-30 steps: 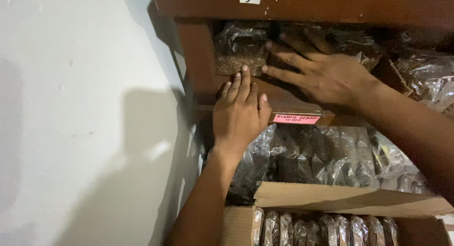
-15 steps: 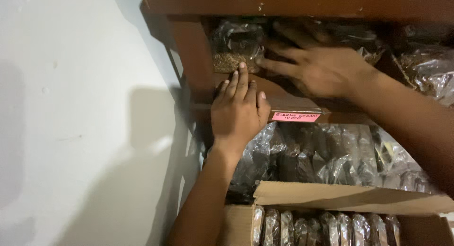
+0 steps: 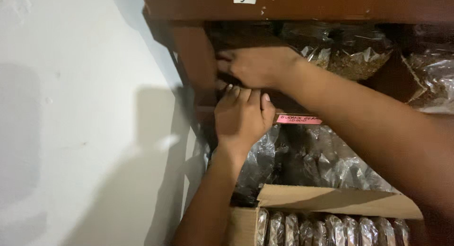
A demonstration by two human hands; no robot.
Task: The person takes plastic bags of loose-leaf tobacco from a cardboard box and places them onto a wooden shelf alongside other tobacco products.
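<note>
- L hand (image 3: 242, 117): palm flat on front edge of the wooden shelf (image 3: 198, 61), fingers straight & close together, tips up at the shelf lip; grips nothing that shows.
- R hand (image 3: 257, 65): reaches across into the shelf's left corner, just above L hand, fingers curled toward the dark corner; can't tell if it has hold of anything.
- Clear bags of brown stuff (image 3: 350, 57): in the same compartment, right of R hand.
- Pink label (image 3: 298, 119): on shelf edge, just right of L hand.
- More clear packets (image 3: 326, 156) on the level below, behind both forearms.
- Cardboard box (image 3: 331, 201) at bottom, packets standing in a row inside.
- White wall (image 3: 71, 132) at left.
</note>
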